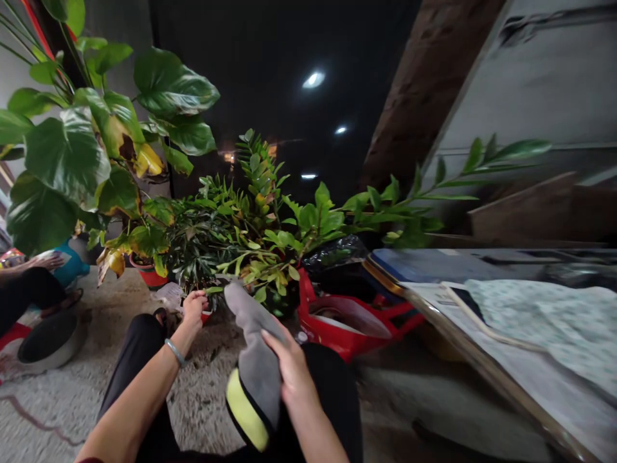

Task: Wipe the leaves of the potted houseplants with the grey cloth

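Note:
My right hand [292,363] is closed around a soft grey cloth mitt [260,350] with a yellow-green cuff edged in black. The mitt's narrow end points up toward the plants, and its cuff hangs low over my lap. Farther left, my left hand [193,306], with a bangle on its wrist, reaches to the base of a plant. Its thumb and fingers pinch a small green leaf [214,290]. Beyond both hands grow leafy potted plants [279,251]. Part of a red pot shows just behind the left fingers.
A red bag [349,321] stands right of my knee, beside a table [429,302] bearing patterned cloth [544,321]. Large-leaved plants [67,151] rise on the left above a red pot [149,273]. At far left are a basin [51,341] and another person's hand [45,260].

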`<state>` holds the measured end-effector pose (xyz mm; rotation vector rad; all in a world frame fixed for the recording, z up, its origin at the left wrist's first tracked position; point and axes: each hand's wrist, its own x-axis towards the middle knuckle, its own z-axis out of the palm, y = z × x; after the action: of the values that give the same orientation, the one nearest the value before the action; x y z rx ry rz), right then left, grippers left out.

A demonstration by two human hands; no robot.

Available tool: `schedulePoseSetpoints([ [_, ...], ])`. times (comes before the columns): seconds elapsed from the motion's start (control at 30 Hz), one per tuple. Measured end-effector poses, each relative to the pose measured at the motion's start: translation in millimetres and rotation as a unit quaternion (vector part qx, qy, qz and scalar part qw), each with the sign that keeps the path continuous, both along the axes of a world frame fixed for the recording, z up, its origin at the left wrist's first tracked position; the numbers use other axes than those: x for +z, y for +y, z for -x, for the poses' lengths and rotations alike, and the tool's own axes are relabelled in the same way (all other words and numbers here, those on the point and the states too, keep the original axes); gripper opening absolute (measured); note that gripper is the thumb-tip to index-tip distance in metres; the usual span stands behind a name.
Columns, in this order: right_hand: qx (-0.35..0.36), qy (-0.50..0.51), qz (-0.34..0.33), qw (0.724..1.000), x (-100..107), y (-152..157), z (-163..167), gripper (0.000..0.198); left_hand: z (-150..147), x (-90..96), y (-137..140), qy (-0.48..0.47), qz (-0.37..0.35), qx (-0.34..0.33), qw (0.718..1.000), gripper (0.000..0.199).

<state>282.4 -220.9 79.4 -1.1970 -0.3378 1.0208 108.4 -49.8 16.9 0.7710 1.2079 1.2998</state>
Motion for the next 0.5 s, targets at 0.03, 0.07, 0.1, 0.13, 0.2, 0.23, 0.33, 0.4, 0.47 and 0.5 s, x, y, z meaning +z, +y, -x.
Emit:
schedulePoseSetpoints([
  [0.03,-0.007,-0.008,-0.005,1.0,-1.4,-13.3,-11.4,0.049,0.4,1.2,0.0,-0.004,-0.005,0.003,1.0,0.024],
  [0.07,-0.034,-0.017,-0.013,0.999,0.9,-21.2,-27.9,0.052,0.4,2.7,-0.2,-0.009,-0.01,0.007,1.0,0.024],
  [0.1,-0.08,-0.026,-0.022,0.996,6.6,-22.8,-47.1,0.055,-0.1,4.5,-0.7,-0.014,-0.015,0.011,1.0,0.023],
  [0.13,-0.135,-0.033,-0.035,0.99,15.0,-18.2,-66.5,0.056,-0.9,6.6,-1.4,-0.02,-0.019,0.012,1.0,0.023],
  [0.2,-0.233,-0.028,-0.053,0.971,35.0,6.0,-95.4,0.056,-3.2,10.9,-3.2,-0.03,-0.025,0.012,0.999,0.022],
  [0.23,-0.254,-0.017,-0.053,0.966,43.6,22.2,-100.8,0.054,-4.2,13.1,-4.2,-0.031,-0.027,0.012,0.999,0.021],
  [0.33,-0.198,0.017,-0.026,0.98,50.9,60.9,-72.9,0.045,-4.2,18.5,-7.4,-0.023,-0.04,0.012,0.999,0.02],
  [0.4,-0.113,0.031,-0.009,0.993,38.9,62.8,-28.4,0.039,-1.2,20.4,-9.5,-0.015,-0.054,0.012,0.998,0.019],
  [0.47,-0.026,0.043,-0.001,0.999,22.4,44.1,15.7,0.036,3.4,20.5,-11.3,-0.002,-0.065,0.013,0.998,0.018],
  [0.5,0.016,0.049,0.003,0.999,16.2,30.3,31.5,0.035,5.7,20.0,-12.0,0.002,-0.068,0.01,0.998,0.018],
])
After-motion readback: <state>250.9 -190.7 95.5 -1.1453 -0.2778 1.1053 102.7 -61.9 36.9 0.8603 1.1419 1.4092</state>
